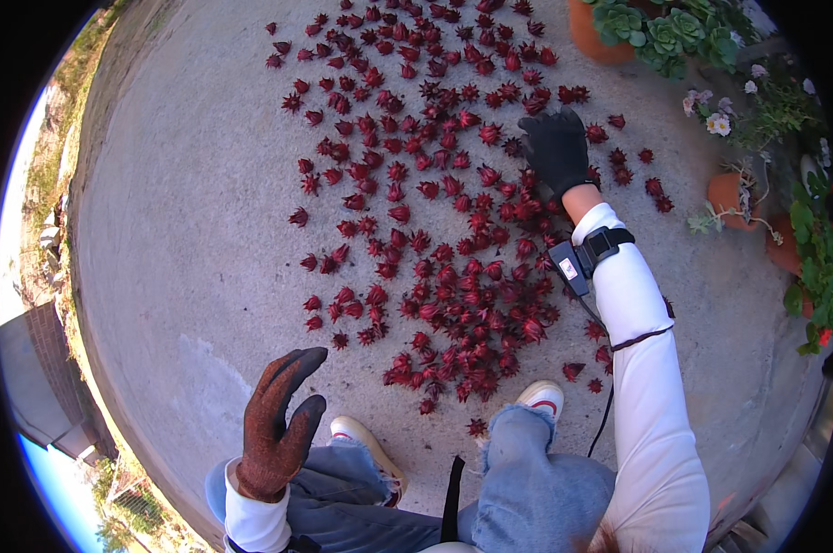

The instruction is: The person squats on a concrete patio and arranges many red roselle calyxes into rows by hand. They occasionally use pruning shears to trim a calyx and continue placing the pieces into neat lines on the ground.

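Observation:
Many dark red roselle calyces (468,325) lie scattered over a grey concrete floor (181,207), most thickly just in front of my feet. My right hand (558,151), in a black glove, is stretched out over the right side of the spread, close to several calyces. Its fingers curl away from the view, so whatever may be in them is hidden. Above the floor at the lower left hovers my left hand (278,422), in a rust-brown glove with dark fingertips. Its thumb stands apart from the fingers, and nothing is between them.
A terracotta pot (599,34) with succulents (665,38) stands at the upper right. Below it are flowering plants (720,117) and a smaller clay pot (731,200). My shoes (544,397) are at the near edge of the calyces. A cable (604,422) hangs from the wrist device (570,268).

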A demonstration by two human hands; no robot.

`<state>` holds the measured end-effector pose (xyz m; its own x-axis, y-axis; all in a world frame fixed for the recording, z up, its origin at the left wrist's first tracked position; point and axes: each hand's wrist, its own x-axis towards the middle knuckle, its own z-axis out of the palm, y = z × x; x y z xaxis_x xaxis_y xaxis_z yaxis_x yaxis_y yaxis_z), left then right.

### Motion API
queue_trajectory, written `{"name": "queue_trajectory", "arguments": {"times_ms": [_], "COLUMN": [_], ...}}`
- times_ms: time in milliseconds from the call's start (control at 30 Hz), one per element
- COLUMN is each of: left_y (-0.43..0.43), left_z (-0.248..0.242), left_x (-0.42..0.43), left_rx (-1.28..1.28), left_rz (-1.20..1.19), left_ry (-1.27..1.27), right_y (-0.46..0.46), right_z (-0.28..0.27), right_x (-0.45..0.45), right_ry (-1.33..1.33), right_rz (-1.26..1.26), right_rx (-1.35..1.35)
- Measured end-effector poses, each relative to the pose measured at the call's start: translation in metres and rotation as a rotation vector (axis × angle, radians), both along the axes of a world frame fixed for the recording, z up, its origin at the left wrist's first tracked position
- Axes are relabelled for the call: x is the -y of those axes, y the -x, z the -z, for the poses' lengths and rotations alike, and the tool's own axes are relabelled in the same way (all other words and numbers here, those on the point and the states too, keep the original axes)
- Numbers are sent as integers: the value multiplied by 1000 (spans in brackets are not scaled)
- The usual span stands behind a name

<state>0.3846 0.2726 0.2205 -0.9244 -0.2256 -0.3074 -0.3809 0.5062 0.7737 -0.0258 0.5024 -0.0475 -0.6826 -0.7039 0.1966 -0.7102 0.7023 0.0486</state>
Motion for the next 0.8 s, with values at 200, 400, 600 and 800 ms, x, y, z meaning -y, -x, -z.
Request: {"name": "queue_trajectory", "arguments": {"times_ms": [200,400,600,800], "left_y": [1,5,2,3], "left_z": [2,2,1,2], "left_x": [1,1,0,2], "left_rx": [-22,-19,-5,-23], "left_rz": [12,32,4,19], "left_ry": [-13,12,1,-2], "right_y": [-13,-45,-41,-31], "right_z": [-16,-5,-3,-2], "right_x": [-47,-46,-45,-57], "right_ry": [233,-29,10,-4], "right_rz": [-32,-93,-17,80], "right_rx": [118,126,324,160]}}
